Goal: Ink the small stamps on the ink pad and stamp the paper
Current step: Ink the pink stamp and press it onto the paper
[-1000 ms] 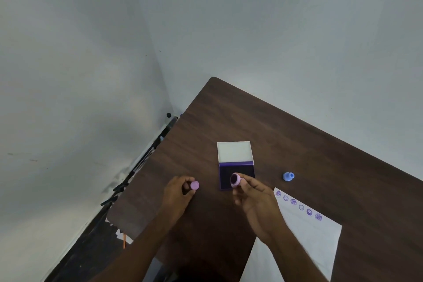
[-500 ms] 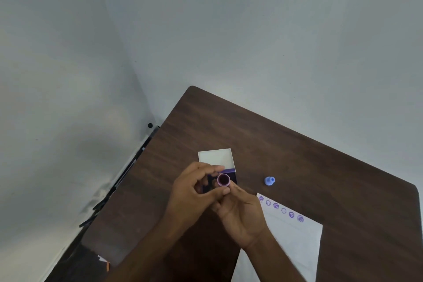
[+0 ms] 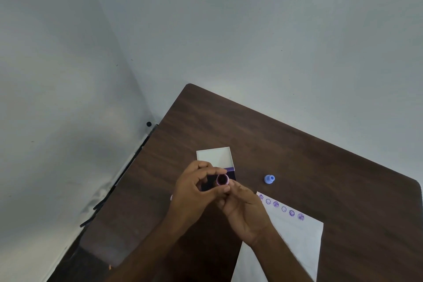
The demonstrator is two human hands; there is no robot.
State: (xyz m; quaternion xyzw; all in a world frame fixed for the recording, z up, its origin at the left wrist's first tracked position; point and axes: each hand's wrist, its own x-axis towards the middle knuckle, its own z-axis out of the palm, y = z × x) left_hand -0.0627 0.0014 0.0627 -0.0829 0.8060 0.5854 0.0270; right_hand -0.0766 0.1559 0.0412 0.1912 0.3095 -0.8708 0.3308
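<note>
Both hands, left hand [image 3: 194, 186] and right hand [image 3: 242, 207], pinch the pink stamp [image 3: 222, 179] over the ink pad [image 3: 230, 173] at twelve o'clock of the paper [image 3: 295, 231]; fumbled, its inked face may smear fingers.

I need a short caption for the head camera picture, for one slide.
Both hands hold a pink stamp over the open ink pad; blue stamp and stamped paper lie alongside.

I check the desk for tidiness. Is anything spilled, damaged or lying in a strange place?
No spill or damage shows. Only the blue stamp lies alone on the table, off the paper, beside the ink pad.
</note>
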